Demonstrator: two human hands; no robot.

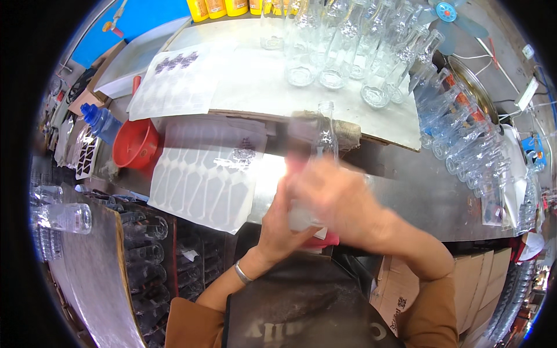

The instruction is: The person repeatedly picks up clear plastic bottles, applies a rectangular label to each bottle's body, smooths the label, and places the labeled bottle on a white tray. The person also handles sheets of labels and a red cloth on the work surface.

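A clear glass bottle (326, 139) stands in front of me, its neck pointing away. My left hand (275, 229) is closed round its lower part, with the thumb along the near side. Across the bottle lies my right hand (333, 194), smeared by motion, its fingers curled. A dark, reddish blurred thing (299, 139) sticks out beyond those fingers; its kind cannot be made out. Left of my hands, a translucent sheet with pale elongated shapes and dark print (203, 188) rests on the metal bench (400, 200). The bottle's lower body is mostly hidden by my hands.
Several clear bottles stand on the raised white board (249, 75), where another printed sheet (174, 81) lies. More bottles (464, 139) line the right side. A red bowl (135, 143) and a blue-capped bottle (104, 123) sit left. Cardboard (400, 290) is below right; bottle racks (145, 255) below left.
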